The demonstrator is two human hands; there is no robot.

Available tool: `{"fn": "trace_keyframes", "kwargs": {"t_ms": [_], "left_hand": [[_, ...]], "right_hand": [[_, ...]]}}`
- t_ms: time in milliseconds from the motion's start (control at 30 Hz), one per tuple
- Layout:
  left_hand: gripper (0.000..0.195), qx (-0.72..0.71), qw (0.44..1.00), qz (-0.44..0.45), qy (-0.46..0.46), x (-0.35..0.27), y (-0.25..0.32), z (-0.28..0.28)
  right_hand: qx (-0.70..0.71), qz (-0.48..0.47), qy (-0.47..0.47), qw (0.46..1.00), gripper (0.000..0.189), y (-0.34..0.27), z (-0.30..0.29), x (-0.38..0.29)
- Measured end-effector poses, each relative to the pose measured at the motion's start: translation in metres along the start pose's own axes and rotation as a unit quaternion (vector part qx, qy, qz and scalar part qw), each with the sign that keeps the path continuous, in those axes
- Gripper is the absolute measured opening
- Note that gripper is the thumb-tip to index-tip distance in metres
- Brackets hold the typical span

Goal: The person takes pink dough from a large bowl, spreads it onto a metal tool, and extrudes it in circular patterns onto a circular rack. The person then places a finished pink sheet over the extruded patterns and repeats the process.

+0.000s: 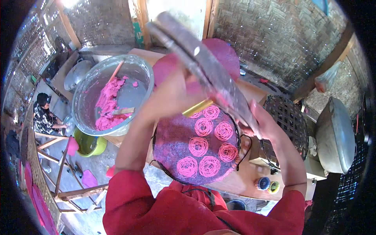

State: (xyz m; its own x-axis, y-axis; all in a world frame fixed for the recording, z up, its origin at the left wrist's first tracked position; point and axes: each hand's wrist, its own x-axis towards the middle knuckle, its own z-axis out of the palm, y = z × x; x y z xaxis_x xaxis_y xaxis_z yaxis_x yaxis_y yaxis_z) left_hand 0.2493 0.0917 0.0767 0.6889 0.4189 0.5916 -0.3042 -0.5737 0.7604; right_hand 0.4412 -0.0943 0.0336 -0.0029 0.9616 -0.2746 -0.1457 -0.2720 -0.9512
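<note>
A long wooden lever press (205,64), made of two dark boards, is held slantwise over the work table. My right hand (260,120) grips its lower end. My left hand (176,94), blurred, is at the middle of the press; its fingers are partly hidden, and pink matter shows beside them. From under the press juts a brass-coloured cylinder (198,108). Beneath both hands lies a round cloth-covered tray (173,138) with a dark rim. Several coiled nests of pink strands (198,146) rest on it, mostly on its right half.
To the left stands a large metal basin (144,76) with pink dough (110,94) and a wooden spatula (123,111). A green bucket (98,147) is on the floor near a seated person (45,114). Right are a black lattice basket (286,123), a metal pan (335,135) and two small jars (263,183).
</note>
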Motion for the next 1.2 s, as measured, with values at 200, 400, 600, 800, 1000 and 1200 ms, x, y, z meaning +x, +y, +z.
{"fn": "trace_keyframes", "kwargs": {"t_ms": [200, 400, 600, 800, 1000, 1200], "left_hand": [[0.044, -0.008, 0.934, -0.18, -0.309, -0.163, -0.013, 0.054], [0.044, -0.032, 0.923, -0.118, -0.364, -0.205, 0.031, 0.102], [0.043, 0.055, 0.945, -0.108, -0.304, -0.214, 0.071, 0.06], [0.043, 0.131, 0.961, -0.097, -0.224, -0.224, 0.118, 0.024], [0.032, 0.186, 0.941, -0.221, -0.177, -0.283, 0.083, -0.019], [0.03, -0.141, 0.906, -0.287, 0.279, -0.315, 0.065, -0.085]], "right_hand": [[-0.524, -0.189, 0.133, 0.82, 0.04, 0.023, 0.086, -0.073], [-0.468, -0.148, 0.025, 0.871, 0.04, 0.103, 0.067, -0.066], [-0.396, -0.584, -0.136, 0.695, 0.049, 0.007, 0.204, -0.066], [-0.427, -0.488, -0.208, 0.732, 0.049, -0.01, 0.263, -0.071], [-0.365, -0.515, 0.053, 0.774, 0.035, -0.029, 0.222, -0.048], [0.179, -0.578, 0.179, 0.776, 0.027, -0.09, 0.196, -0.027]]}}
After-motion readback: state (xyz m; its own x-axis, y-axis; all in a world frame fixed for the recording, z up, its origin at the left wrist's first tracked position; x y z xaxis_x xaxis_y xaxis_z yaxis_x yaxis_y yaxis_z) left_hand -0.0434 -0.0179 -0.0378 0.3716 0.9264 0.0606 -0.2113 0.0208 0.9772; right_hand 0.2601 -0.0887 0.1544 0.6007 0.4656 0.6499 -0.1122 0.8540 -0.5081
